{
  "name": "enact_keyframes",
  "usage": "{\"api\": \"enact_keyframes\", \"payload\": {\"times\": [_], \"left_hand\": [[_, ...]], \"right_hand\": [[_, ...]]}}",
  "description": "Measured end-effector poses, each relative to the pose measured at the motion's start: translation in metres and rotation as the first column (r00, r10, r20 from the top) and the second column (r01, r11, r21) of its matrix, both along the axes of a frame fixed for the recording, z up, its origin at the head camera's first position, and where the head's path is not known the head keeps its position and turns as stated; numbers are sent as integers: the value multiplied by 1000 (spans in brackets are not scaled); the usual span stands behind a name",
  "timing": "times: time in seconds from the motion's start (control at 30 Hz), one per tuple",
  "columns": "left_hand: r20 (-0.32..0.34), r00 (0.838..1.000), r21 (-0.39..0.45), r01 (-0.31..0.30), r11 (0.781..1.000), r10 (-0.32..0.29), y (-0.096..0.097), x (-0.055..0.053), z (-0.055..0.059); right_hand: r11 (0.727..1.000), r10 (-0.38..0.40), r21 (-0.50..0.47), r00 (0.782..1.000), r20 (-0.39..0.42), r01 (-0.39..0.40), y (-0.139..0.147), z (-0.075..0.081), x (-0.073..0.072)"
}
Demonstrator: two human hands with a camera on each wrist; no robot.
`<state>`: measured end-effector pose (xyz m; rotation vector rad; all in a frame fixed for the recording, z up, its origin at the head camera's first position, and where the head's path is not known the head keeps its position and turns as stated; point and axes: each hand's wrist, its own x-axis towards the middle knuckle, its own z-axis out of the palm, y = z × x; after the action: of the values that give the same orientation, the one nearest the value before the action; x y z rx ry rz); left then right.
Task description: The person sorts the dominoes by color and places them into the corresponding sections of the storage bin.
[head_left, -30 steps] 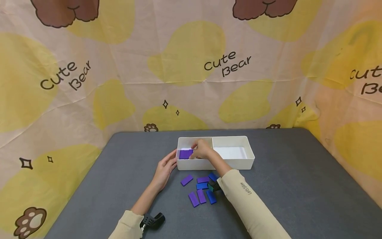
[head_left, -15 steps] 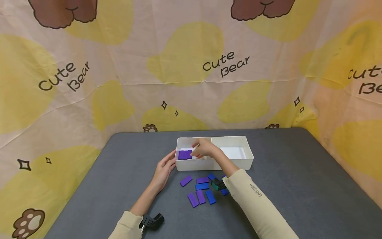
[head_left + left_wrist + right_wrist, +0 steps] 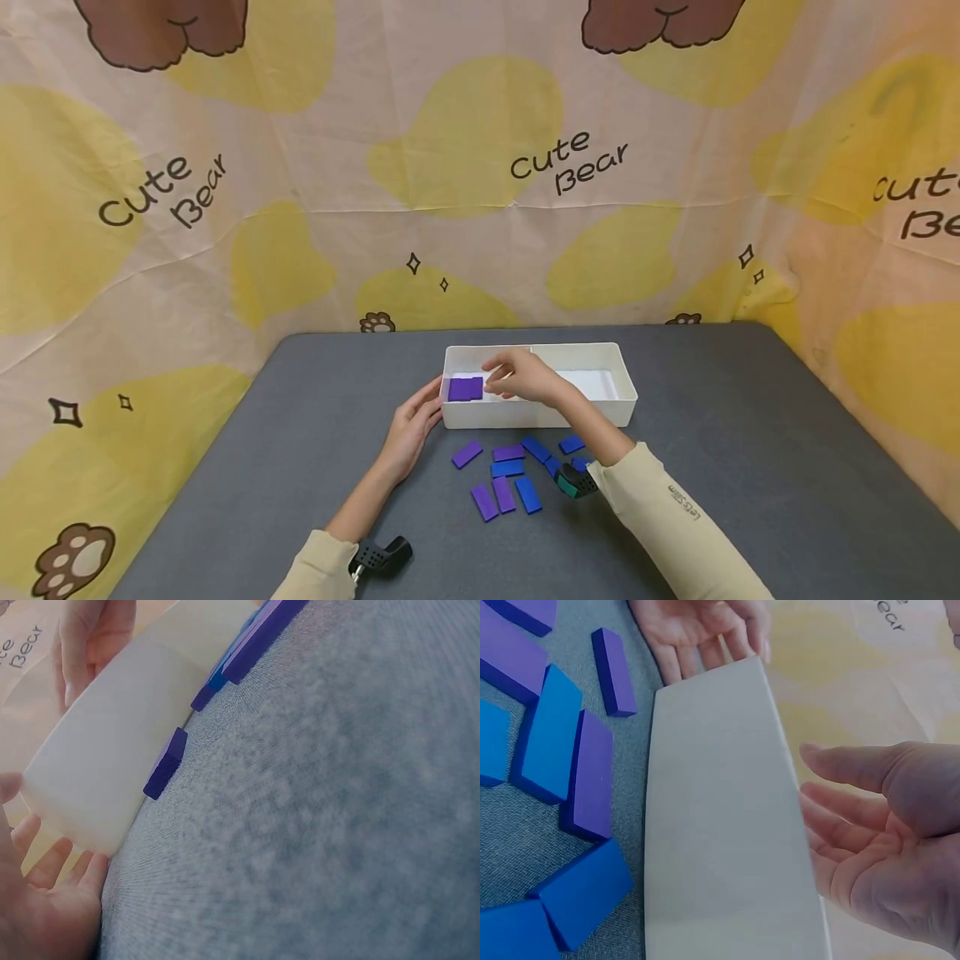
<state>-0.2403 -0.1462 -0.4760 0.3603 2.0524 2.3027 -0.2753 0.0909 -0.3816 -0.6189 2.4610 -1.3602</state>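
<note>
A white two-compartment box stands on the table in the head view. My left hand rests with extended fingers against its left end; in the left wrist view those fingertips lie right at the box wall. My right hand is over the left compartment, near the divider. Thumb and fingers are apart in the right wrist view, and nothing shows between them. Purple blocks lie side by side inside the left compartment, just left of my right fingertips. The right hand hides part of that compartment.
In front of the box lie several loose blocks, among them a purple block and a blue block. My right wrist camera overlaps some of them. A patterned cloth hangs behind the grey table.
My right hand has drawn slightly up and right, away from the purple blocks in the box, and its fingers have spread. The right forearm shifted right, uncovering more blue blocks. The left hand stays put.
</note>
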Motion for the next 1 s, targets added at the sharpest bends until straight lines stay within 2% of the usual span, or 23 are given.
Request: {"api": "enact_keyframes", "payload": {"times": [0.3,0.63,0.87,1.0], "left_hand": [[-2,1000,11,-1,1000,1,0,0,-1],[-12,1000,42,0,999,1,0,0,-2],[-22,1000,35,-3,999,4,0,0,-2],[-13,1000,38,-8,999,8,1,0,-2]], "right_hand": [[996,15,-83,997,-76,-22,9,3,17],[992,14,-125,984,-175,-36,16,-2,39],[984,65,-153,986,-153,-89,22,-12,47],[985,86,-135,988,-129,-103,26,-17,49]]}}
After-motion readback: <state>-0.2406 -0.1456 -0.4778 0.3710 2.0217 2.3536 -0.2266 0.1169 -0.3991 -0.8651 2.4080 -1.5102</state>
